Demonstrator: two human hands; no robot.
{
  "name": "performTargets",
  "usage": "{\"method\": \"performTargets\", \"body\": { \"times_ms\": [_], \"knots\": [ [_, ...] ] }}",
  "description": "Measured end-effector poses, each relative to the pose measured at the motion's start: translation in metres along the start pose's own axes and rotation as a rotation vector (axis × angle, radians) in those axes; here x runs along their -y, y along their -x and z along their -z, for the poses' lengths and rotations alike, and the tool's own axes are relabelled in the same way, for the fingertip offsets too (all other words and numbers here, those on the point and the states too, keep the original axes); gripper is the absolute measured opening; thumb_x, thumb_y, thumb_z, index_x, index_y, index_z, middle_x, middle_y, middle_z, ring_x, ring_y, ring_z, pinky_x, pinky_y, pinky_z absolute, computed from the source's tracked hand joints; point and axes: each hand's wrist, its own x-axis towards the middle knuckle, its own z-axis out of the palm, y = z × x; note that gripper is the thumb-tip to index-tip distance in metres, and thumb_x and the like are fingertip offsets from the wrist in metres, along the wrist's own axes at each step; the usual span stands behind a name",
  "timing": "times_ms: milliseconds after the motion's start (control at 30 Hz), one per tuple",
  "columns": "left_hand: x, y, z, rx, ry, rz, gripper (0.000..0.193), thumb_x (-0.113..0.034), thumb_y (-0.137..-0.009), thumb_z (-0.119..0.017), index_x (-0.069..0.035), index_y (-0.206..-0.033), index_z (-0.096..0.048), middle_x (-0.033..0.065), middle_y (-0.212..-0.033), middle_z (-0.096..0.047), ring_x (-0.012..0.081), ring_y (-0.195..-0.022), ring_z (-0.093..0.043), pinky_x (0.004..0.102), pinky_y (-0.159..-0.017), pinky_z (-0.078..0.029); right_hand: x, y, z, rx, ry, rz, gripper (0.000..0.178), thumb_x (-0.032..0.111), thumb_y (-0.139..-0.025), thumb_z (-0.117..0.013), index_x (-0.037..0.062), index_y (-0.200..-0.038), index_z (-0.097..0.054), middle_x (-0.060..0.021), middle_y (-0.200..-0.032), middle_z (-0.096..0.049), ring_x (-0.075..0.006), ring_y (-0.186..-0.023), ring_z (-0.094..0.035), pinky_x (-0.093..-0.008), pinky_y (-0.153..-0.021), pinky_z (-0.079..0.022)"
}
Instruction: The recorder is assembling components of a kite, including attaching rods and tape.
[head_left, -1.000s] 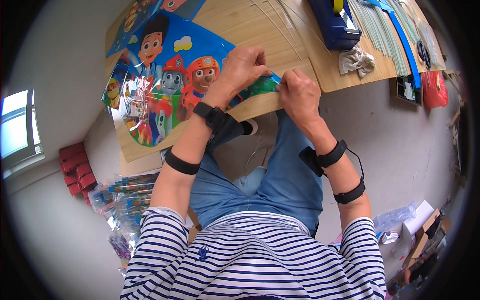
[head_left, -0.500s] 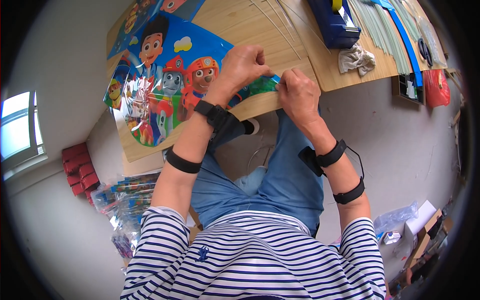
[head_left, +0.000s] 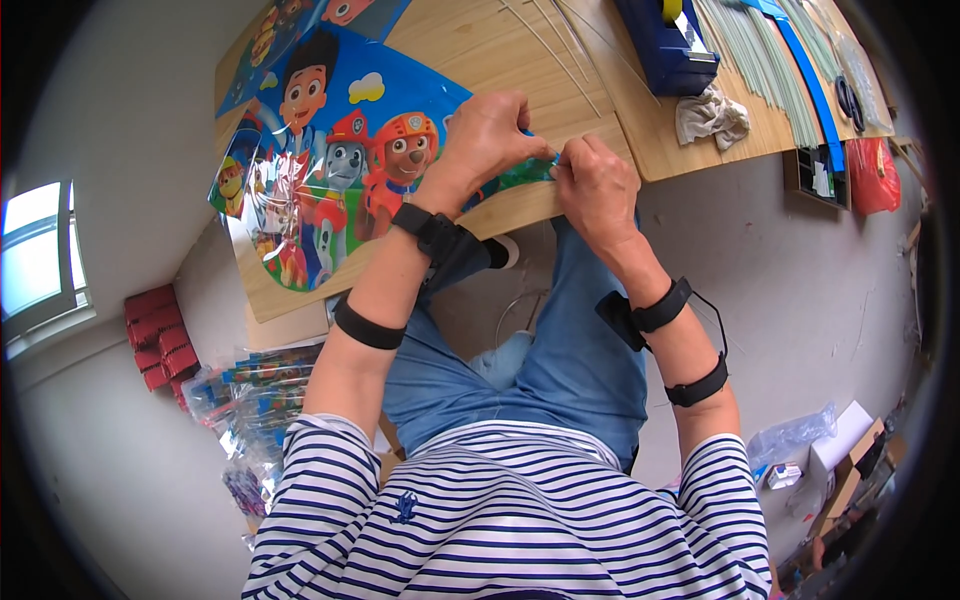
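1. Clock centre at the hands: the printed plastic film (head_left: 440, 95), blue with cartoon figures, lies on the desk (head_left: 520, 215) mainly toward 9 o'clock; its narrow green corner reaches between the hands, near the front edge.
2. Right hand (head_left: 600, 190): fingers bent, fingertips pinching that corner; left hand (head_left: 485, 135): fingers curled, thumb stretched toward the right fingertips; whether it grips cannot be told.
3. The left hand and its wrist cover part of the film; a second printed sheet (head_left: 362, 18) sits toward 10 o'clock.
4. Thin rods (head_left: 562, 50) lie at 12; a navy tape dispenser (head_left: 668, 50) stands between 1 and 2; a crumpled cloth (head_left: 712, 118) sits beside it, nearer 2.
5. Pale sticks (head_left: 765, 80) spread at 2, a blue strip (head_left: 812, 95) over them; scissors (head_left: 848, 105) lie just short of 3.
6. A red bag (head_left: 872, 178) hangs at 3, past the desk; a red stack (head_left: 160, 340) stands at 8.
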Motion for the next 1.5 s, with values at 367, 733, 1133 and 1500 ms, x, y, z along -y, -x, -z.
{"method": "performTargets", "body": {
  "times_ms": [367,733,1133,1500],
  "knots": [
    [0.009,-0.005,0.0,0.025,0.037,-0.005,0.04,-0.031,-0.061,-0.084,0.001,-0.076,-0.065,0.0141,-0.068,-0.065,0.0254,-0.063,-0.064,0.0351,-0.057,-0.049,0.002,-0.001,0.0,0.001,-0.01,-0.001,0.013,0.009,-0.076,-0.071,0.0039,-0.078,-0.059,-0.0146,-0.082,-0.062,-0.0389,-0.072,-0.064,-0.0477,-0.062,-0.051],
    [0.006,-0.004,0.002,0.026,0.018,0.021,0.038,-0.031,-0.064,-0.083,0.0,-0.077,-0.065,0.0121,-0.068,-0.066,0.0242,-0.064,-0.064,0.0341,-0.058,-0.049,0.002,0.0,-0.001,-0.027,0.002,-0.015,0.011,0.009,-0.074,-0.072,0.0067,-0.076,-0.061,-0.0099,-0.08,-0.062,-0.0342,-0.073,-0.064,-0.0448,-0.061,-0.05],
    [0.006,-0.004,0.004,0.053,-0.005,-0.034,0.035,-0.025,-0.065,-0.085,0.001,-0.079,-0.066,0.0116,-0.069,-0.067,0.0215,-0.063,-0.064,0.0326,-0.058,-0.05,0.001,0.0,-0.001,-0.034,0.002,-0.011,0.011,0.007,-0.074,-0.072,0.0055,-0.076,-0.061,-0.0113,-0.079,-0.062,-0.0349,-0.073,-0.064,-0.045,-0.061,-0.049],
    [0.018,0.013,0.011,-0.095,0.151,0.016,0.024,-0.014,-0.07,-0.079,0.002,-0.081,-0.065,0.0105,-0.071,-0.067,0.0162,-0.064,-0.063,0.0301,-0.061,-0.052,0.001,0.0,0.001,-0.007,0.003,-0.021,0.012,0.008,-0.075,-0.071,0.0042,-0.076,-0.06,-0.0132,-0.081,-0.063,-0.0369,-0.073,-0.064,-0.0462,-0.062,-0.051]
  ]
}}
